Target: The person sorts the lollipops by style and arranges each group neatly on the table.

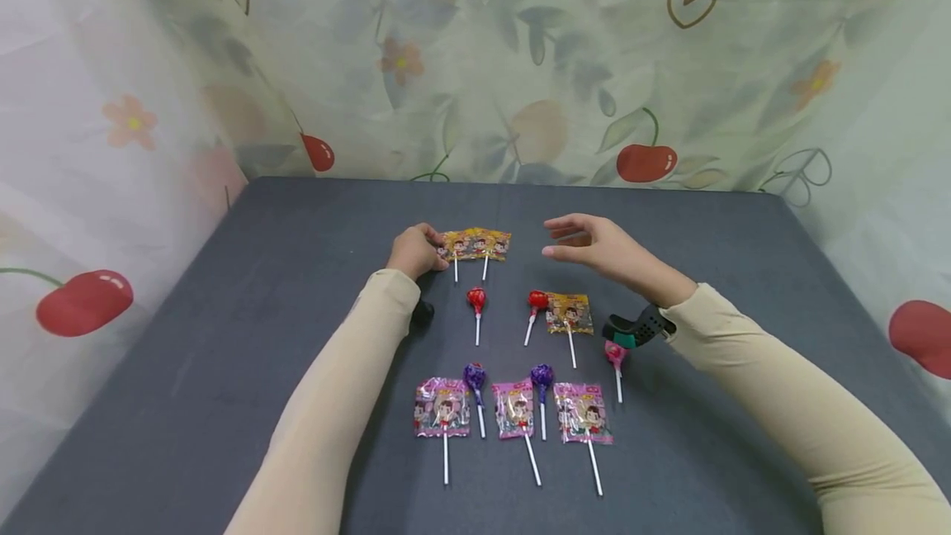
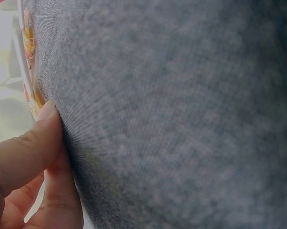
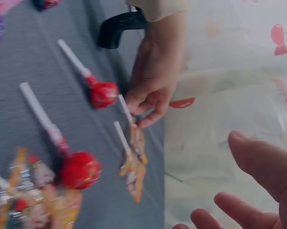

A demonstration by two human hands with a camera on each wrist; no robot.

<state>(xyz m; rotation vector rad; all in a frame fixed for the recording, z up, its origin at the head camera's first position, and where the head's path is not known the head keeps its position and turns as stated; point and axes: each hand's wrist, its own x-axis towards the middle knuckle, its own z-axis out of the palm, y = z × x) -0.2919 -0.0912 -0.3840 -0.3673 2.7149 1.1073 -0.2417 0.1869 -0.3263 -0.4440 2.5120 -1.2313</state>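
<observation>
My left hand (image 1: 418,252) pinches the left edge of a yellow-wrapped lollipop (image 1: 456,247) at the back of the table; a second yellow-wrapped lollipop (image 1: 487,244) overlaps it on the right. In the left wrist view, the thumb and fingers of that hand (image 2: 36,164) meet at the edge of a yellow wrapper (image 2: 29,45). To the right of the pair, my right hand (image 1: 602,250) is held with fingers apart and nothing between them. The right wrist view shows the left hand (image 3: 155,83) by the two yellow wrappers (image 3: 134,179), with their sticks exposed.
Nearer me lie two red lollipops (image 1: 476,298) (image 1: 538,300), another yellow-wrapped one (image 1: 570,314) and a pink one (image 1: 614,353) beside my right wrist. The front row has pink-wrapped lollipops (image 1: 442,408) and purple ones (image 1: 474,376). A patterned curtain (image 1: 483,64) stands behind the dark table (image 1: 260,295).
</observation>
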